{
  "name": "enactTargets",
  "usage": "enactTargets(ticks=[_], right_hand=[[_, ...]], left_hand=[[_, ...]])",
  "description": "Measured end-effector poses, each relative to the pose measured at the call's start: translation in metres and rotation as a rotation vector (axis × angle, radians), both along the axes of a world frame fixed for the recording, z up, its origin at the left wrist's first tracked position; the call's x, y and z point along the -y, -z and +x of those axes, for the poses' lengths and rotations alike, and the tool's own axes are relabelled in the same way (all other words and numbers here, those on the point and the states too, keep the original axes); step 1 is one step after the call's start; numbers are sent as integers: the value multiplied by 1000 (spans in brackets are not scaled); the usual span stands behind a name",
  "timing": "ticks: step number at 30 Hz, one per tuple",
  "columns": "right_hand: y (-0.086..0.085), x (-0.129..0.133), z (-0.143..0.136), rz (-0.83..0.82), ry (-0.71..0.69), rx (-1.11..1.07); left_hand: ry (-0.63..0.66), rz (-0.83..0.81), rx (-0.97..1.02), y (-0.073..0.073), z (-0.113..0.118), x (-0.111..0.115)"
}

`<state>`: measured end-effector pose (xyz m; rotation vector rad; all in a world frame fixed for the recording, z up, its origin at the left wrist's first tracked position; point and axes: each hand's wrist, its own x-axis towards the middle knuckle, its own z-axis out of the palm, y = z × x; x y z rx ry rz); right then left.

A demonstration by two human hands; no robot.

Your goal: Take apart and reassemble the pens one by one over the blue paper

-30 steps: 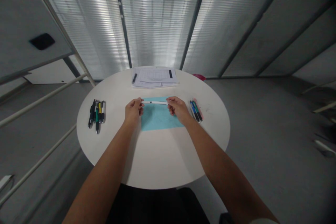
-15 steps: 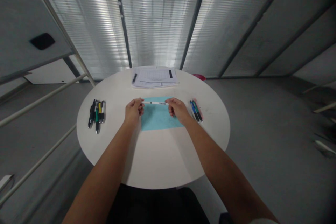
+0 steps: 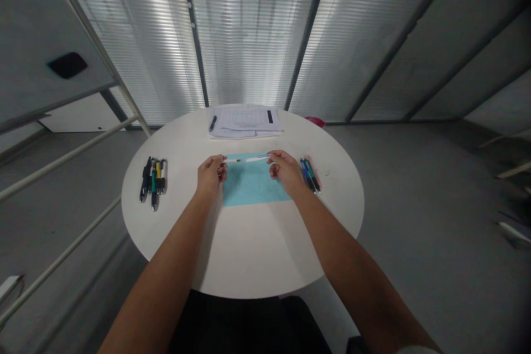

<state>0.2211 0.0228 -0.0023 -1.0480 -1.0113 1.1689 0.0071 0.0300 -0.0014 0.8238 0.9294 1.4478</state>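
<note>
A white pen is in two parts, held above a light blue sheet (image 3: 255, 185) on the round white table (image 3: 257, 254). My left hand (image 3: 211, 173) pinches the white pen (image 3: 232, 161) at its left end, with a dark tip facing right. Between finger and thumb, my right hand (image 3: 286, 170) holds the white pen cap (image 3: 256, 158), which has a thin clip along its top. A small gap separates the cap from the pen, and the cap tilts slightly up to the right.
Several pens and markers (image 3: 153, 180) lie in a group at the table's left. On the right are a blue pen (image 3: 307, 172) and a green pen (image 3: 312, 173) beside a pinkish strip. A stack of papers (image 3: 244, 121) with a black pen (image 3: 213, 123) sits at the far edge.
The pen was in one piece between my hands. My right hand has moved slightly right and up, drawing the cap off the pen. My left hand has stayed in place.
</note>
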Motion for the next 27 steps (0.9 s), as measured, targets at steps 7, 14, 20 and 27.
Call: enactTargets(ticks=[7, 14, 20, 27], right_hand=[[-7, 1, 7, -5, 139, -140], [-2, -4, 13, -30, 232, -154], [0, -5, 10, 43, 260, 62], [14, 0, 0, 95, 18, 530]], left_hand=[[-31, -22, 66, -1, -1, -1], [-78, -51, 118, -2, -3, -2], [-119, -71, 144, -1, -5, -5], [-112, -72, 137, 1, -5, -6]])
